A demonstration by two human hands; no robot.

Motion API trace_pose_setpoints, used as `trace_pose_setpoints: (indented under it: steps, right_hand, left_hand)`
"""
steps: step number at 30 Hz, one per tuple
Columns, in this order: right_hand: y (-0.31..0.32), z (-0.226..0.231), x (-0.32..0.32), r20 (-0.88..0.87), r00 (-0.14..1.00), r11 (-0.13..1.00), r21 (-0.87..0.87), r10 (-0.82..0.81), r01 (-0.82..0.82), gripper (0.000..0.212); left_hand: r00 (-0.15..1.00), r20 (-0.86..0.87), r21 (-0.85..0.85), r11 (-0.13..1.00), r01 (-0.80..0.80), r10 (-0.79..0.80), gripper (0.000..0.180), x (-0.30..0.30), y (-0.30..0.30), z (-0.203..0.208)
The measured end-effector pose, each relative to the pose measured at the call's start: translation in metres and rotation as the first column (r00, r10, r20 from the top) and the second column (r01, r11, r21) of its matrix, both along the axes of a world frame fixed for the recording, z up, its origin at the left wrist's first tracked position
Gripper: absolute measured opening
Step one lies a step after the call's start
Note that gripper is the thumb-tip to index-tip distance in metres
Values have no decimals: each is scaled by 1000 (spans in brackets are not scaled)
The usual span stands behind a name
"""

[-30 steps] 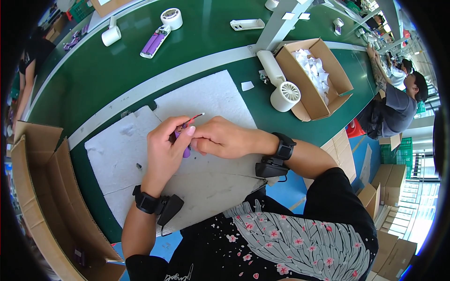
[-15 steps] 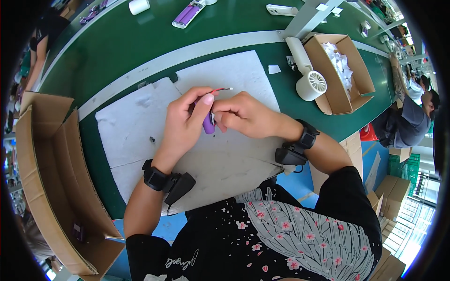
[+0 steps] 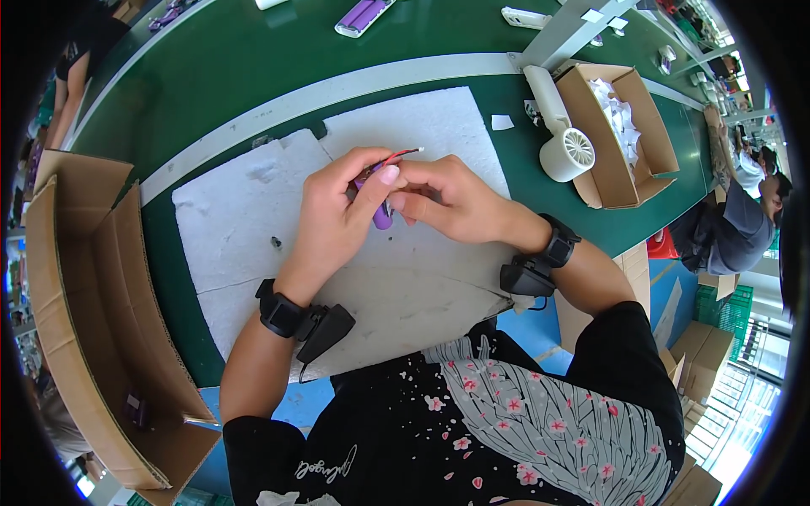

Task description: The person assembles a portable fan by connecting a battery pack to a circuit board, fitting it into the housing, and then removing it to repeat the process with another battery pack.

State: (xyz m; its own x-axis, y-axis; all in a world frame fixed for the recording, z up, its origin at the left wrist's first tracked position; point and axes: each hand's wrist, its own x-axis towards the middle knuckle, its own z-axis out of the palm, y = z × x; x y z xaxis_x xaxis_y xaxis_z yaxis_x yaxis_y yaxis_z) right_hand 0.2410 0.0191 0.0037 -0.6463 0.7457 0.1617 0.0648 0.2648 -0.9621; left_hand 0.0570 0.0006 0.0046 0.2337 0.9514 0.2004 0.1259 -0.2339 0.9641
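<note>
Above the white padded mat (image 3: 228, 219), my two hands meet around a purple battery pack (image 3: 383, 219). A red and black wire lead (image 3: 403, 154) with a small white plug runs out from its top. My left hand (image 3: 331, 202) has its fingers wrapped around the pack, the thumb lying along the upper side. My right hand (image 3: 462, 201) closes its thumb and fingertips against the pack's right side. Most of the pack is hidden by my fingers, with its rounded purple lower end showing below them.
At the right stand a white handheld fan (image 3: 567, 154) and a cardboard box (image 3: 603, 190) holding white pieces. A deep cardboard box (image 3: 101, 337) is at the left. Beyond the metal rail (image 3: 337, 82) lies a purple-and-white device (image 3: 364, 17). A co-worker (image 3: 732, 223) sits far right.
My right fingers have moved up the pack, closer to my left thumb, and the pack sits slightly higher. Beyond the rail, the purple-and-white device and neighbouring parts have shifted right.
</note>
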Motion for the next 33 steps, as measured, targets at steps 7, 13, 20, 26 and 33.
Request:
trace_pose_setpoints:
  steps: [7,13,20,26,33]
  right_hand:
    - [0,4,1,73,997,997,79,-11,5,6]
    - [1,2,1,76,997,977,211,-8,-9,9]
    - [2,3,7,148,984,973,224,-99,64,4]
    - [19,27,27,193,927,887,405,-320,222,3]
    - [40,117,172,218,180,282,695,-959,662,20]
  left_hand:
    - [999,-38,42,999,-34,36,19,2,-1,1]
    - [988,-141,147,989,-34,55,19,2,-1,0]
    - [992,-34,27,992,-124,125,19,1,-2,-2]
    - [925,238,6,952,-307,297,28,-3,8,-6]
    - [867,287,-240,907,-346,406,36,-6,11,4]
